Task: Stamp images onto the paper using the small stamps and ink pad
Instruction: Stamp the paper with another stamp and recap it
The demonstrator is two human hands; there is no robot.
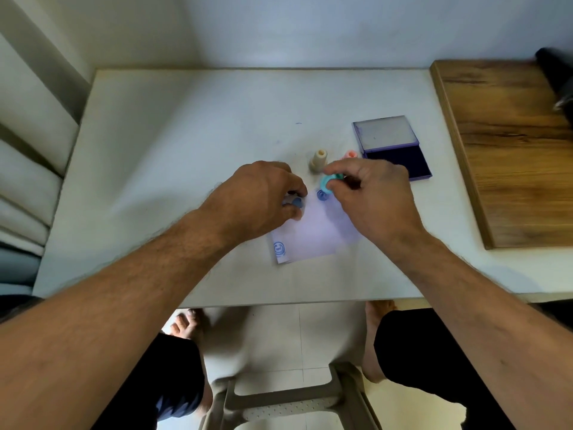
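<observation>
A small white paper (313, 237) lies on the white table (173, 144), with a blue stamped image at its near left corner and another blue print (322, 194) at its far edge. My right hand (372, 200) holds a teal stamp (329, 182) tilted just above that far print. My left hand (257, 197) is closed on a blue stamp (296, 202) at the paper's far left corner. A beige stamp (318, 161) and a pink stamp (352, 155) stand behind my hands. The ink pad (400, 162) lies open to the right, its lid raised.
A wooden board (508, 150) lies on the table's right side, with a dark blurred object (555, 76) at its far corner. A wall runs behind the table. Below the near edge are my legs, bare feet and a plastic stool (288, 398).
</observation>
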